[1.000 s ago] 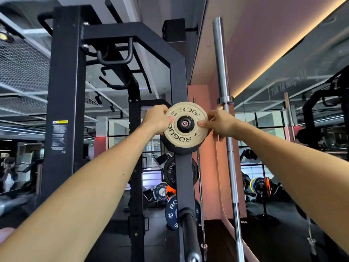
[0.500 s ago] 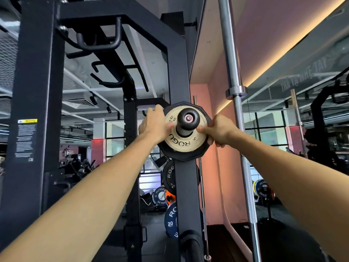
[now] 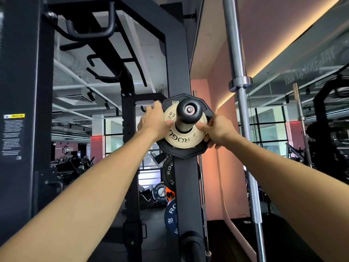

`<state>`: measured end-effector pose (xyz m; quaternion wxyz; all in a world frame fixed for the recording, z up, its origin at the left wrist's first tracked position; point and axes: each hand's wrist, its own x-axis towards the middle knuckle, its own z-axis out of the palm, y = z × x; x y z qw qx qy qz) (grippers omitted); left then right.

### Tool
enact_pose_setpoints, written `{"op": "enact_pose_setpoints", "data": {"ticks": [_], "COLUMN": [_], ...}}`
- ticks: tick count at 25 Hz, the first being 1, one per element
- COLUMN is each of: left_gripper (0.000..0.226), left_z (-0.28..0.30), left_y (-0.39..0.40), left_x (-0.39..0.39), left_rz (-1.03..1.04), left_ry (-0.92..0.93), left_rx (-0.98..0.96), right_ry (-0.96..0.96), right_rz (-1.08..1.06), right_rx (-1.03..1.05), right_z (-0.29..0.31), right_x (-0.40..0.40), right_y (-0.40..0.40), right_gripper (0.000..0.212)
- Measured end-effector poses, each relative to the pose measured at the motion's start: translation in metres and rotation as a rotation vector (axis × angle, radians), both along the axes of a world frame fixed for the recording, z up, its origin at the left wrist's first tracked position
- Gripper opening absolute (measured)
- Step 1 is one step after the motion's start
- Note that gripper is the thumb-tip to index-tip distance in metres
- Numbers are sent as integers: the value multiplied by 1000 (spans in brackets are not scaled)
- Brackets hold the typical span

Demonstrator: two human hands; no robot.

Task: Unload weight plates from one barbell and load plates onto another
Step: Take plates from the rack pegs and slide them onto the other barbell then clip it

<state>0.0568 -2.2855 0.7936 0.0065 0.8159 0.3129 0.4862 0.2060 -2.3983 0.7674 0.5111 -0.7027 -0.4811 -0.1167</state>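
Up at arm's reach on the black steel rack upright (image 3: 181, 186): one small cream plate (image 3: 182, 138), round and flat, smooth matte face with dark ROGUE lettering and a 0.5 mark, threaded on a stubby storage peg (image 3: 188, 115). Peg with a pale sleeve and a rounded black rubber cap, silver bolt dead centre. Flush behind the cream disc, one bigger black plate (image 3: 186, 153) with a many-sided, faceted rim.

Two hands on the job. Left hand (image 3: 154, 122) gripping the cream plate's left edge, fingers wrapped over the rim, thumb on the face. Right hand (image 3: 217, 132) pinching the right edge, thumb pressed on the face near the sleeve, fingers curled behind.

Just to the right, one bare barbell (image 3: 240, 118) standing upright, brushed silver steel, thick smooth sleeve above a collar ring, knurled shaft lower down.

Below on the same upright, three more plates partly showing: one black (image 3: 168, 173), one blue marked 20 (image 3: 171, 217), one dark blue further back (image 3: 159, 191). A sliver of orange beside them, shape unclear.
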Motion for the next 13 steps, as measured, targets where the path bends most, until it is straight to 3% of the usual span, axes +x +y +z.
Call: {"op": "enact_pose_setpoints", "data": {"ticks": [2, 4, 7, 13], "left_gripper": [54, 45, 50, 50], "left_z": [-7, -16, -36, -95], "left_y": [3, 9, 20, 22], "left_x": [-10, -26, -55, -137], "left_rz": [-25, -30, -45, 19], "left_ry": [81, 155, 221, 305], "left_rx": [23, 21, -34, -173], "right_ry": [-5, -93, -241, -246], "right_rz": [2, -45, -112, 144], "right_rx": [30, 15, -58, -321], "right_z": [-9, -21, -42, -96], "right_x": [-2, -3, -17, -76], "right_y": [2, 1, -1, 18], "right_gripper": [31, 28, 27, 42]}}
